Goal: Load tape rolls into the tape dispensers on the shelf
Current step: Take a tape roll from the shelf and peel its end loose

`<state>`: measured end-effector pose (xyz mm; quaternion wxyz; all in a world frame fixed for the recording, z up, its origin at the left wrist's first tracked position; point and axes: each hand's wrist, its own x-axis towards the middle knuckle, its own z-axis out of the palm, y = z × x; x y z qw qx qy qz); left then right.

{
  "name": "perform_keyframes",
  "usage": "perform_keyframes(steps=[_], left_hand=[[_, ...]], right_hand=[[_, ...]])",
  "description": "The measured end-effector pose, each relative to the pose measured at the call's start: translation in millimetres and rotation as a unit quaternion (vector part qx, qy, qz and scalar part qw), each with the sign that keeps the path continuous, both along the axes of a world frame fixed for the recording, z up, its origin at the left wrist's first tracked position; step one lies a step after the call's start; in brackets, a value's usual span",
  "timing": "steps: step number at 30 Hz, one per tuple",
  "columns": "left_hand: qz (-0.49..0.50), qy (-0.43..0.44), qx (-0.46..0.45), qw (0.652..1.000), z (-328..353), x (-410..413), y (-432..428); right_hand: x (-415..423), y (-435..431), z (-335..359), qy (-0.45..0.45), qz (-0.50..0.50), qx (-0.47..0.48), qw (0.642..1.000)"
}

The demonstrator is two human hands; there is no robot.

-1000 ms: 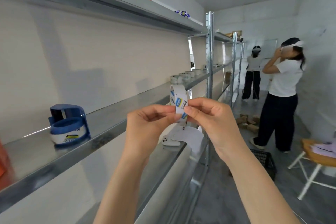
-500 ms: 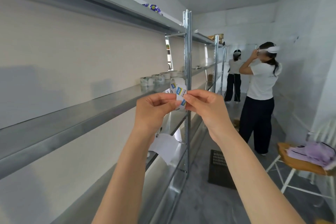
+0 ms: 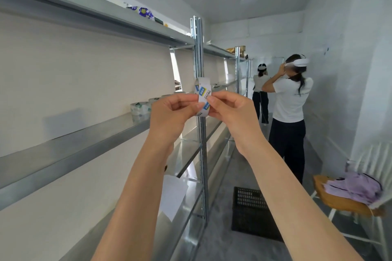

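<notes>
Tape roll sits in the middle of the frame, pinched on both sides by left hand and right hand. It looks light, stiff and sticky; hold its rim

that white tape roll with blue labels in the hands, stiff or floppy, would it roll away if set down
The tape roll is probably light: fingertips of the left hand and right hand alone hold it. It keeps a hoop shape, so likely fairly stiff. Set on its edge on the shelf, it may roll.
</notes>
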<state>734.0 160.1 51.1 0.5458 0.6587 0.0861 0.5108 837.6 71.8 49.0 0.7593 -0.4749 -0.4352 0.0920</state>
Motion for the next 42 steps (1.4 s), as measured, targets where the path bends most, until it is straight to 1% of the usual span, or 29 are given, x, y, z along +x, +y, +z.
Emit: perform_keyframes(steps=[6, 12, 15, 19, 23, 28, 37, 42], left_hand=[[0.009, 0.008, 0.038, 0.999, 24.6, 41.8, 39.0], [0.014, -0.019, 0.058, 0.998, 37.3, 85.8, 87.3], [0.017, -0.038, 0.059, 0.997, 41.2, 107.5, 119.0], [0.017, -0.044, 0.062, 0.997, 46.6, 135.7, 162.5], [0.024, -0.039, 0.058, 0.997, 45.1, 160.6, 205.3], [0.036, -0.030, 0.048, 0.998, 40.2, 183.1, 251.0], [0.127, -0.002, 0.046, 0.991, 34.5, 210.9, 327.1], [0.221, -0.009, 0.047, 0.974, 27.6, 231.6, 368.2]], right_hand=[[43.4, 38.0, 17.0, -0.020, -0.011, 0.022, 0.999], [86.5, 89.5, 32.0, -0.037, 0.007, 0.044, 0.998], [109.5, 121.5, 36.9, -0.042, 0.024, 0.054, 0.997], [140.2, 165.3, 43.7, -0.057, 0.032, 0.061, 0.996], [171.7, 209.9, 45.1, -0.074, 0.050, 0.064, 0.994], [200.4, 264.8, 34.2, -0.065, 0.070, 0.078, 0.992], [238.9, 366.7, 21.8, -0.025, 0.172, 0.082, 0.981], [265.6, 427.9, 24.2, -0.033, 0.260, 0.083, 0.961]])
